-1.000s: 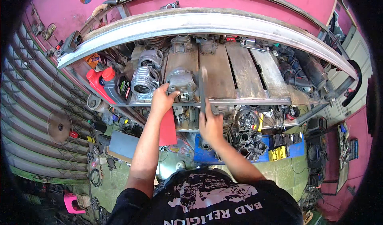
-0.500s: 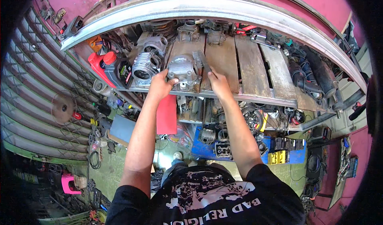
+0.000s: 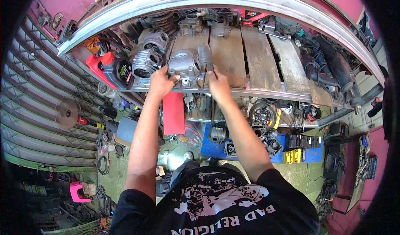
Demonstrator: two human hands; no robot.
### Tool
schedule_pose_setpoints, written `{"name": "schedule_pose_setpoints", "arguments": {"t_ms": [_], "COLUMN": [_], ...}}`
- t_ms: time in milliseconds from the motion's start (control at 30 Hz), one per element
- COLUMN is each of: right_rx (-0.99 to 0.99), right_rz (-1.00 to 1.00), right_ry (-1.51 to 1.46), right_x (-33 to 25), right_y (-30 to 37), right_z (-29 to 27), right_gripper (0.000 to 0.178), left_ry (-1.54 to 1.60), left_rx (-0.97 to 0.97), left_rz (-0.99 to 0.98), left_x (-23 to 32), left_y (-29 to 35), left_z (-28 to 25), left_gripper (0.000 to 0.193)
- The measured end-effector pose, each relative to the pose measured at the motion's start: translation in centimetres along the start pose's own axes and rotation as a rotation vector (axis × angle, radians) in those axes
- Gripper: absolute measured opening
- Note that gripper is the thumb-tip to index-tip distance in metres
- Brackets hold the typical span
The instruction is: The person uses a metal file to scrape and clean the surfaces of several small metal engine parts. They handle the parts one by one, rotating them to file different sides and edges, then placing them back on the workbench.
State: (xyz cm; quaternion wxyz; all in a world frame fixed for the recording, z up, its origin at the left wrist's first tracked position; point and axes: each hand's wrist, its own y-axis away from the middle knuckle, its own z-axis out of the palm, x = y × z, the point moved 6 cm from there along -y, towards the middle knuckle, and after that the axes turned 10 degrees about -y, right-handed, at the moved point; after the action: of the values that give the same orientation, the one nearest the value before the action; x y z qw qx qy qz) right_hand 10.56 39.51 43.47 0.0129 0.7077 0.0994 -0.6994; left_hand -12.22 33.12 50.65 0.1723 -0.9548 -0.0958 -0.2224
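A grey cast-metal engine part, seemingly a cylinder head (image 3: 183, 64), rests near the front edge of the wooden shelf. My left hand (image 3: 162, 82) grips its near left side, with the thumb lying over the front. Just right of the part, my right hand (image 3: 219, 85) is closed round the handle of a brush (image 3: 204, 55) with greyish bristles. The brush stands nearly upright in the view, its bristles at the part's right side; whether they touch it I cannot tell. To the left sits a finned cylinder (image 3: 146, 64), with another metal casting (image 3: 156, 41) behind it.
Red and black oil bottles (image 3: 110, 68) stand at the shelf's left end. Dark exhaust-like parts (image 3: 329, 68) lie at its right. A metal beam (image 3: 200, 2) crosses above the shelf. Below are a blue bench (image 3: 208, 147) with engine parts and a red panel (image 3: 173, 114).
The view has shifted slightly, so the shelf appears higher and further left. My right hand has drawn a little nearer, and the brush has turned more upright. My left hand keeps its grip.
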Motion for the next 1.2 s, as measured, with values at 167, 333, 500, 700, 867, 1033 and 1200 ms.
{"name": "schedule_pose_setpoints", "arguments": {"t_ms": [167, 333, 500, 700, 867, 1033, 1200], "right_rx": [0.002, 0.074, 0.169, 0.158, 0.141, 0.183, 0.06], "right_rz": [0.007, 0.036, -0.015, -0.043, 0.037, 0.018, 0.058], "right_ry": [0.279, -0.046, -0.012, 0.116, 0.037, -0.07, 0.245], "right_x": [-3.4, 0.2, 0.1, -0.3, 1.8, 3.9, 0.7], "right_y": [10.8, 17.9, 10.0, 11.2, 15.7, 6.3, 8.6], "right_z": [2.3, 2.6, 3.5, 5.2, 7.5, 4.3, 5.9], "right_gripper": [0.062, 0.063, 0.057, 0.062, 0.066, 0.059, 0.069], "left_ry": [0.012, 0.055, 0.091, 0.046, 0.026, 0.021, 0.015], "left_rx": [0.009, 0.03, -0.039, 0.006, 0.065, 0.127, 0.09], "left_rz": [-0.08, -0.02, 0.007, 0.014, 0.032, 0.102, 0.05], "left_x": [-1.6, -1.2, -0.9, -0.1, -0.2, 0.4, 0.3], "left_y": [0.8, 0.4, 0.4, 0.9, 1.3, 1.3, 1.4], "left_z": [-0.2, 0.0, -0.2, -0.3, 0.1, -0.1, -1.0], "left_gripper": [0.038, 0.036, 0.04, 0.047, 0.051, 0.053, 0.053]}}
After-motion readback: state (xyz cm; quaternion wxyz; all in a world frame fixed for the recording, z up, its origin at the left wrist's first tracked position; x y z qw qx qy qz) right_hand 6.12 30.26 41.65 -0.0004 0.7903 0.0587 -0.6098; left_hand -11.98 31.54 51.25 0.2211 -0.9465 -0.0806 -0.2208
